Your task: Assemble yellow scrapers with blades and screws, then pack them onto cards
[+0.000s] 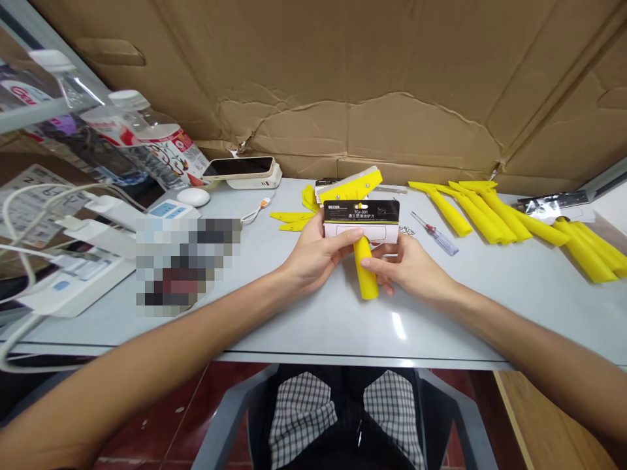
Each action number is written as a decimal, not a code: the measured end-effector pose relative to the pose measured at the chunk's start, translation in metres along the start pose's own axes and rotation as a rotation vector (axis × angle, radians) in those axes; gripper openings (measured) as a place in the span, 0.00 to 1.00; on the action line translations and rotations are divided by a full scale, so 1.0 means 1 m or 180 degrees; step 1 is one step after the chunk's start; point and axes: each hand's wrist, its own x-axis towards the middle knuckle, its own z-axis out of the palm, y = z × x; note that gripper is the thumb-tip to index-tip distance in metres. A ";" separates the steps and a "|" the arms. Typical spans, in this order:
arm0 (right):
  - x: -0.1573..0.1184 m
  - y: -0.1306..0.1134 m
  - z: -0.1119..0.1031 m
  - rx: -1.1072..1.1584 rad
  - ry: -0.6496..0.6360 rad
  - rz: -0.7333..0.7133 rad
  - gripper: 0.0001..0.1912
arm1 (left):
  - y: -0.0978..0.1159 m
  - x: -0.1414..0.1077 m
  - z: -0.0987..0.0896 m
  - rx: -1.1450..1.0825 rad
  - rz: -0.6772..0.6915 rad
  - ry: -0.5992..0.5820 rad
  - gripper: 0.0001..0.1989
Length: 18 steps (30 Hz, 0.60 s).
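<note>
A yellow scraper (368, 277) is held up over the table, its wide head tilted up behind a black and white package card (361, 213) marked TGJ-001. My left hand (313, 251) is closed on the card and the scraper, with its thumb across the card's lower edge. Closed around the yellow handle from the right is my right hand (409, 264), the thumb pressed on the handle. Behind the hands lie yellow scraper heads (294, 217). To the right are a screwdriver (441, 239) with a clear handle and a small heap of screws (406, 230).
Several yellow scraper handles (450, 209) lie at the right, near plastic packaging (558, 205). A phone (240, 168) rests on a white box at the back. Power strips with cables (83, 274), bottles (161, 143) and a white mouse (192, 197) crowd the left. Cardboard (343, 78) walls the back.
</note>
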 end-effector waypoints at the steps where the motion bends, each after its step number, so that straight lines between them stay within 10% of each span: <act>1: 0.000 -0.001 0.000 -0.0016 -0.0044 0.0002 0.28 | 0.000 -0.001 0.000 0.0024 0.0002 -0.0015 0.37; 18: -0.002 0.003 -0.005 -0.0254 -0.0355 0.0180 0.11 | -0.002 0.010 -0.008 0.0167 0.0194 0.0232 0.30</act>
